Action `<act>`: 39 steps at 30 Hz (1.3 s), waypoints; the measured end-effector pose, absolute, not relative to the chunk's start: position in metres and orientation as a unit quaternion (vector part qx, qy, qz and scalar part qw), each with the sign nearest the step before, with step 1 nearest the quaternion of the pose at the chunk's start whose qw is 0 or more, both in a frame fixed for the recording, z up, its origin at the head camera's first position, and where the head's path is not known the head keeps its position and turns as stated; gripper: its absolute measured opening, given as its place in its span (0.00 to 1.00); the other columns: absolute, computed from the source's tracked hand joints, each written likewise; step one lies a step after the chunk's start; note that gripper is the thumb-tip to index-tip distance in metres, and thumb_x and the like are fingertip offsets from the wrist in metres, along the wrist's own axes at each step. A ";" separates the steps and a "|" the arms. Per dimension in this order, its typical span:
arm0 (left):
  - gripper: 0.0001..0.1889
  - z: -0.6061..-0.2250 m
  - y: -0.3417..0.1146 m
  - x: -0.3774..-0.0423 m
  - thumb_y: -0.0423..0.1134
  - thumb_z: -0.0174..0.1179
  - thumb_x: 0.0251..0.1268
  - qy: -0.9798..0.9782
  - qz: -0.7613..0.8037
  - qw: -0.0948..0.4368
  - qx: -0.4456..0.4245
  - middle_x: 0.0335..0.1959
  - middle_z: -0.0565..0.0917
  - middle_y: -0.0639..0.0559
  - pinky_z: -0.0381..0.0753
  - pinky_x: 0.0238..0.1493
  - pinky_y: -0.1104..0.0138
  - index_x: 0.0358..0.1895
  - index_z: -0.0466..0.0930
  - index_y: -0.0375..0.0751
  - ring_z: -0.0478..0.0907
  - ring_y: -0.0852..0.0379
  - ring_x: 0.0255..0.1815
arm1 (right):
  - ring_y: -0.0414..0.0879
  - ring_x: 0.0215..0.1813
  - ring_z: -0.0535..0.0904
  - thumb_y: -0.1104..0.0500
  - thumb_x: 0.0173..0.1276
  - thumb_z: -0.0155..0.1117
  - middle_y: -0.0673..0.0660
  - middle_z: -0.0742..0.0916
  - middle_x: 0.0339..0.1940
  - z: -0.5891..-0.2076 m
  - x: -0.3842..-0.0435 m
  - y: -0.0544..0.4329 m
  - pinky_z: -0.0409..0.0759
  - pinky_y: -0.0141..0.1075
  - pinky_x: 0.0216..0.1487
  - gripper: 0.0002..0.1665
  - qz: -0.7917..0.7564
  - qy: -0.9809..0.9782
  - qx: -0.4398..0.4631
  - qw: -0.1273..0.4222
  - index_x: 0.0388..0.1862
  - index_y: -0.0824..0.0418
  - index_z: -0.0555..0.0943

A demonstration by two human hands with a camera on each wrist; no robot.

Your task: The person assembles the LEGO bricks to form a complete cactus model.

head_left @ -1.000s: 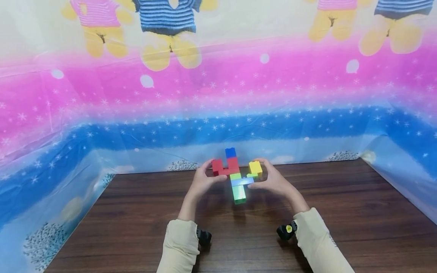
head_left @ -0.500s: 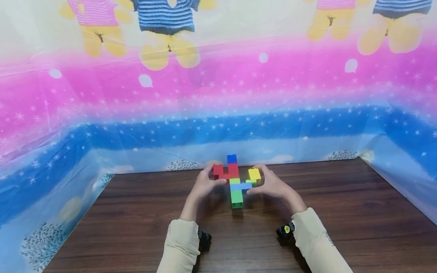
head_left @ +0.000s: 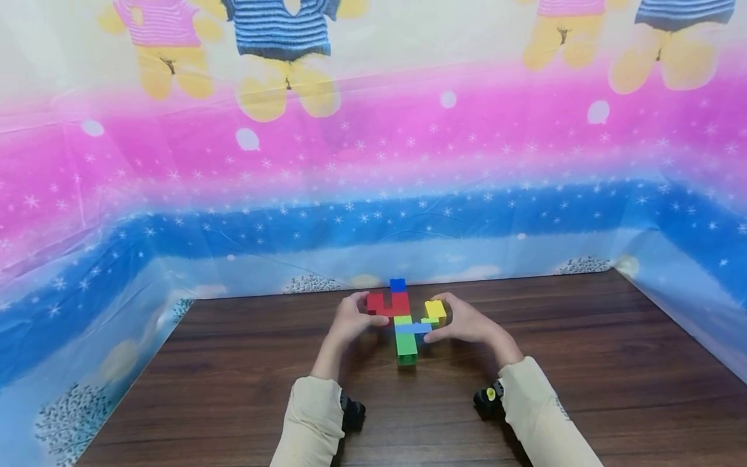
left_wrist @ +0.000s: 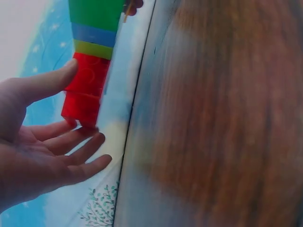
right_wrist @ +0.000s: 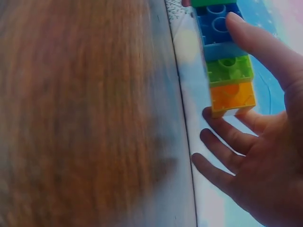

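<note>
Both hands hold one joined model of toy building bricks between them in the head view. A blue brick (head_left: 397, 285) tops its red column (head_left: 401, 302), and a long green brick (head_left: 406, 345) forms the near end. From a light blue crosspiece (head_left: 414, 329), a yellow brick (head_left: 434, 310) stands out at the right. My left hand (head_left: 352, 320) pinches the red side arm (left_wrist: 84, 90), thumb on its face and fingertips at its end. With its thumb on the blue brick underside (right_wrist: 214, 28) and fingertips at the yellow end, my right hand (head_left: 463, 320) grips the opposite side.
A dark wood-grain table (head_left: 245, 389) lies beneath the hands. Behind it and along its sides hangs a printed cloth (head_left: 327, 214) with bears and snowflakes. Black wrist cameras (head_left: 353, 414) sit at both cuffs.
Both hands have brought the brick model lower in the head view, down and toward the person. Their hold on it looks the same.
</note>
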State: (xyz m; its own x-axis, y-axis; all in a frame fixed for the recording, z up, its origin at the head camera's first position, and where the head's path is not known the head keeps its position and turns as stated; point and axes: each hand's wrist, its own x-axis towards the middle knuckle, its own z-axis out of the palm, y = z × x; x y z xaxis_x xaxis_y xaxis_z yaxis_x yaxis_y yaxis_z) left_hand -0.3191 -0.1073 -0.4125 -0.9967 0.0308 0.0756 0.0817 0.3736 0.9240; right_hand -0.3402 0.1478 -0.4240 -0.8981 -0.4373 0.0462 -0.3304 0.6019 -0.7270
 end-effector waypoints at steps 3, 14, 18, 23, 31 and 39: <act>0.37 -0.414 -0.107 -0.320 0.33 0.70 0.54 -0.847 -0.531 0.009 -0.025 0.61 0.76 0.32 0.73 0.65 0.48 0.68 0.65 0.27 0.74 0.39 0.63 | 0.60 0.66 0.71 0.43 0.52 0.76 0.67 0.73 0.66 -0.425 -0.340 0.150 0.71 0.59 0.65 0.56 -0.377 0.898 -0.214 0.082 0.71 0.67 0.61; 0.34 -0.414 -0.104 -0.315 0.35 0.73 0.50 -0.879 -0.475 -0.048 -0.006 0.54 0.79 0.36 0.78 0.59 0.50 0.61 0.70 0.27 0.76 0.44 0.54 | 0.52 0.56 0.75 0.46 0.49 0.78 0.62 0.79 0.56 -0.424 -0.335 0.151 0.75 0.53 0.60 0.51 -0.344 0.907 -0.205 0.129 0.65 0.68 0.65; 0.35 -0.414 -0.106 -0.314 0.35 0.74 0.49 -0.882 -0.469 -0.055 -0.011 0.53 0.79 0.36 0.78 0.59 0.50 0.61 0.70 0.27 0.75 0.45 0.52 | 0.50 0.52 0.74 0.46 0.48 0.79 0.61 0.79 0.53 -0.423 -0.332 0.150 0.75 0.52 0.58 0.50 -0.336 0.909 -0.204 0.138 0.64 0.68 0.66; 0.35 -0.414 -0.108 -0.313 0.34 0.74 0.49 -0.885 -0.462 -0.058 -0.020 0.53 0.79 0.37 0.78 0.58 0.50 0.61 0.70 0.28 0.75 0.46 0.51 | 0.50 0.52 0.73 0.45 0.47 0.79 0.61 0.79 0.53 -0.421 -0.330 0.147 0.75 0.52 0.58 0.51 -0.323 0.914 -0.198 0.144 0.63 0.67 0.66; 0.34 -0.414 -0.110 -0.314 0.32 0.72 0.50 -0.876 -0.478 -0.059 -0.015 0.55 0.78 0.35 0.77 0.60 0.49 0.63 0.69 0.28 0.75 0.44 0.54 | 0.56 0.61 0.70 0.44 0.48 0.78 0.64 0.75 0.62 -0.422 -0.331 0.144 0.72 0.57 0.63 0.52 -0.309 0.918 -0.198 0.150 0.67 0.65 0.65; 0.38 -0.417 -0.115 -0.313 0.31 0.71 0.50 -0.861 -0.501 -0.080 -0.029 0.66 0.72 0.33 0.73 0.65 0.47 0.68 0.65 0.30 0.70 0.37 0.66 | 0.66 0.76 0.56 0.43 0.52 0.76 0.67 0.63 0.76 -0.425 -0.335 0.156 0.60 0.65 0.71 0.58 -0.346 0.892 -0.236 0.168 0.75 0.63 0.58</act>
State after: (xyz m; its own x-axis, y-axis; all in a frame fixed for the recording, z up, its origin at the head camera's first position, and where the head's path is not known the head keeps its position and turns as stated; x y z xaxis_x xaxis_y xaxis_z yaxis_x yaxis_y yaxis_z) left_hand -0.3131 -0.1148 -0.4170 -0.9854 0.1312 -0.1087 -0.0298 0.4955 0.8681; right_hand -0.3350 0.1557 -0.4254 -0.8320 -0.5377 -0.1364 -0.3047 0.6486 -0.6975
